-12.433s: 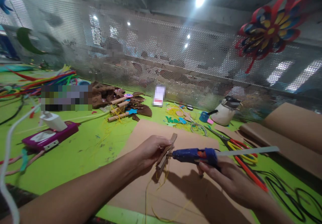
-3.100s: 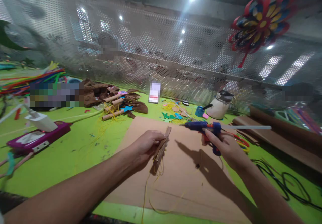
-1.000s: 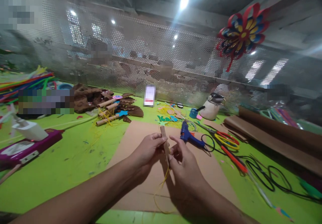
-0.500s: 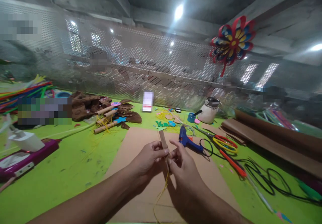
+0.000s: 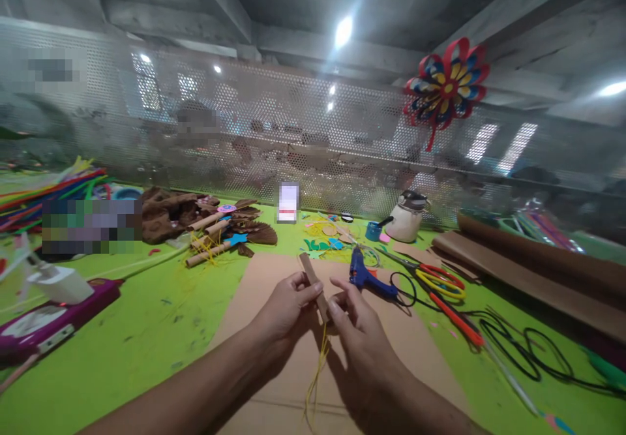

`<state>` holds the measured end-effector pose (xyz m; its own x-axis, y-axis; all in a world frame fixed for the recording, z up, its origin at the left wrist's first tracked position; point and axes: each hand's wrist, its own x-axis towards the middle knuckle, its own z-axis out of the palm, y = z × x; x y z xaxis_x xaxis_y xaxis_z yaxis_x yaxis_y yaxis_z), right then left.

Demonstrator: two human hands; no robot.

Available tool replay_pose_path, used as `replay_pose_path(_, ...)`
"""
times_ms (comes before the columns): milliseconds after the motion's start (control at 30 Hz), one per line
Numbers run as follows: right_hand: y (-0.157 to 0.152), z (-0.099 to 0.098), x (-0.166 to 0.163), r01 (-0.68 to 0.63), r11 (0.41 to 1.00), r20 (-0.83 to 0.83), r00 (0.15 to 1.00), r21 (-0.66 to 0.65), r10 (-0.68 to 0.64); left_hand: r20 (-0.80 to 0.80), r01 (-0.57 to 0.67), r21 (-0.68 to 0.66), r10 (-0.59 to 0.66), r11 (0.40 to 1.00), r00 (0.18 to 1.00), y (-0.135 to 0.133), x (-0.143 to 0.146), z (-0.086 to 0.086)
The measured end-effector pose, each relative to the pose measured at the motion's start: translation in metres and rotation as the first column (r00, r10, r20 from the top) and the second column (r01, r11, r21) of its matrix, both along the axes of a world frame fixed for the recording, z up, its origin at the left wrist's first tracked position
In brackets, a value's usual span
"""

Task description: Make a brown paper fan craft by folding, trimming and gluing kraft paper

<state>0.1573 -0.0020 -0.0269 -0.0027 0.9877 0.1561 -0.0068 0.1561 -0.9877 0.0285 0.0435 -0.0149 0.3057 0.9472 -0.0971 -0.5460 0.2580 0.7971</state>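
Pinched between the thumb and fingers of my left hand (image 5: 293, 304) is a narrow brown paper strip (image 5: 308, 268), tilted with its upper end pointing away from me. My right hand (image 5: 359, 324) is closed at the strip's lower end, thumb against its edge and index finger raised; the other fingertips are partly hidden. Thin yellow strands (image 5: 320, 363) hang from that lower end. Below both hands lies a large brown sheet (image 5: 264, 278). Just beyond my right hand rests a blue glue gun (image 5: 364, 275).
Scissors with red and yellow handles (image 5: 440, 282), a red-handled tool (image 5: 457, 321) and black cable (image 5: 508, 344) lie right. A purple power strip (image 5: 102, 298) sits left. Paper rolls with yellow strands (image 5: 210, 252), a phone (image 5: 287, 201) and a white pot (image 5: 405, 220) stand farther back.
The paper strip has tilted a little further left, and my left hand has shifted slightly left with it. More of the strip's lower end and the yellow strands shows. The view has tipped slightly upward.
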Motion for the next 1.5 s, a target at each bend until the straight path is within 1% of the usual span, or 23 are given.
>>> replay_pose_path(100,-0.001,0.002,0.001,0.029,0.997,0.031,0.999,0.067,-0.031,-0.064,-0.057,0.007,0.057,0.998,0.996,0.003,-0.003,0.001)
replay_pose_path(267,0.001,0.003,0.003,0.064,0.993,0.087,0.994,0.099,-0.073,-0.051,-0.086,0.028,0.088,0.996,0.995,0.002,-0.004,0.007)
replay_pose_path(367,0.001,0.002,0.0,0.066,0.995,0.083,0.994,0.074,-0.072,-0.049,-0.096,0.04,0.098,0.995,0.994,0.0,-0.002,0.008)
replay_pose_path(500,-0.001,0.004,-0.006,0.044,0.999,0.017,0.999,-0.021,-0.043,-0.016,-0.049,0.033,0.049,0.998,0.999,-0.001,-0.001,0.009)
replay_pose_path(600,-0.004,0.01,-0.008,0.056,0.998,0.002,0.998,-0.035,-0.056,-0.022,-0.014,0.011,0.014,1.0,1.0,-0.001,-0.003,0.009)
replay_pose_path(733,-0.006,0.012,-0.007,0.066,0.997,0.039,0.997,0.029,-0.067,-0.001,0.034,0.018,-0.034,0.999,0.999,0.003,-0.005,0.007)
replay_pose_path(900,-0.009,0.002,-0.008,0.057,0.997,-0.034,0.998,0.056,-0.055,-0.016,0.019,0.0,-0.019,1.0,1.0,0.005,-0.004,0.004)
replay_pose_path(1033,-0.014,-0.001,-0.01,0.058,0.99,-0.017,0.998,0.126,-0.056,-0.003,0.029,-0.015,-0.029,0.999,1.0,0.0,-0.003,0.008)
replay_pose_path(1233,-0.019,-0.001,-0.015,0.1,0.973,0.016,0.994,0.208,-0.106,0.026,0.017,0.019,-0.018,1.0,1.0,-0.008,0.0,0.015)
replay_pose_path(1300,-0.02,0.0,-0.016,0.097,0.97,0.019,0.994,0.224,-0.104,0.026,0.008,0.021,-0.008,1.0,1.0,-0.009,0.0,0.016)
replay_pose_path(1400,-0.02,0.004,-0.015,0.081,0.962,0.06,0.993,0.261,-0.1,0.028,-0.003,0.02,0.003,1.0,1.0,-0.011,0.001,0.017)
replay_pose_path(1500,-0.018,0.008,-0.009,0.069,0.923,0.168,0.976,0.379,-0.142,0.031,-0.004,0.019,0.003,1.0,1.0,-0.01,0.001,0.016)
